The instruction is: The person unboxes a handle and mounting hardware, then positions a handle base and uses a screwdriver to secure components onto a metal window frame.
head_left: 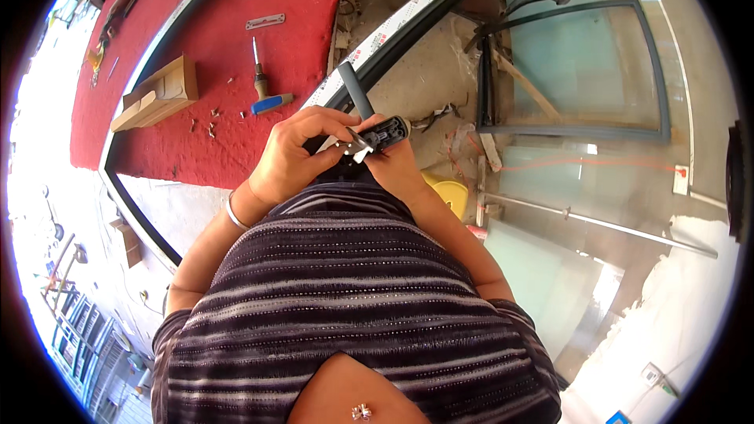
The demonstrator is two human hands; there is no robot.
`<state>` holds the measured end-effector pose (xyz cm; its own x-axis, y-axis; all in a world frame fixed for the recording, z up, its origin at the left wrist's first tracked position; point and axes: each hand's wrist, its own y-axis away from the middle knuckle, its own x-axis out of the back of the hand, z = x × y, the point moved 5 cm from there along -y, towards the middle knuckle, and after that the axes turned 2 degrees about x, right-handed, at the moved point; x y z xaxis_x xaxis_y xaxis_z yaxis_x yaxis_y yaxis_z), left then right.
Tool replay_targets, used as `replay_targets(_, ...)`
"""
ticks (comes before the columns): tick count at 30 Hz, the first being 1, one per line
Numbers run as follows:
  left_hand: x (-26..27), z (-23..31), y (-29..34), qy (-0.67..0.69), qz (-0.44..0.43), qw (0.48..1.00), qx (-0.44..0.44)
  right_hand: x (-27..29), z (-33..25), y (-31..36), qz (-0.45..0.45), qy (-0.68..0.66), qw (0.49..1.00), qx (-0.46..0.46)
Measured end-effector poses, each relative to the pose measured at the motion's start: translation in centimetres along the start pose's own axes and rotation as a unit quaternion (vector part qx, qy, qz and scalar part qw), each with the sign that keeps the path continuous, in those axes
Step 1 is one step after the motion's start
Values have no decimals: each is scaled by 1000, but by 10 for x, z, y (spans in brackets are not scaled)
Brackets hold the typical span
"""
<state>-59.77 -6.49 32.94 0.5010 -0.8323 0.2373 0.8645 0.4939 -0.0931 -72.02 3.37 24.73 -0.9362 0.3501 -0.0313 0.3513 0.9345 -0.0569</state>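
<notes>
Close in front of my body, my right hand [397,166] is closed around a window handle [358,94] with a grey lever and a black, hollow-backed base. The base's open underside faces up. My left hand [297,153] pinches a small silver metal piece [357,144] against the near end of that base. A small white part shows just below the piece; whether it is joined to it I cannot tell. Behind the handle runs a window frame bar [393,30] with printed white film. Left of my hands lies a screwdriver [260,74] beside a blue-and-tan grip [272,103].
On the red cloth [228,39] stand an open cardboard box [161,96], several small metal bits and a slotted metal plate [265,21]. Power tools lie at its far left. To the right, a dark-framed glass pane [581,71] leans, with a yellow stool [449,192] nearer me.
</notes>
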Motion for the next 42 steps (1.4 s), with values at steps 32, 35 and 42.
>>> replay_targets(32,9,11,4,-127,64,988,53,-22,2,-20,-31,124,990,64)
replay_targets(35,11,12,4,-128,85,987,43,-23,6,-23,-20,118,991,59)
replay_targets(42,15,10,6,-176,103,979,0,-27,7,-23,-32,180,981,62)
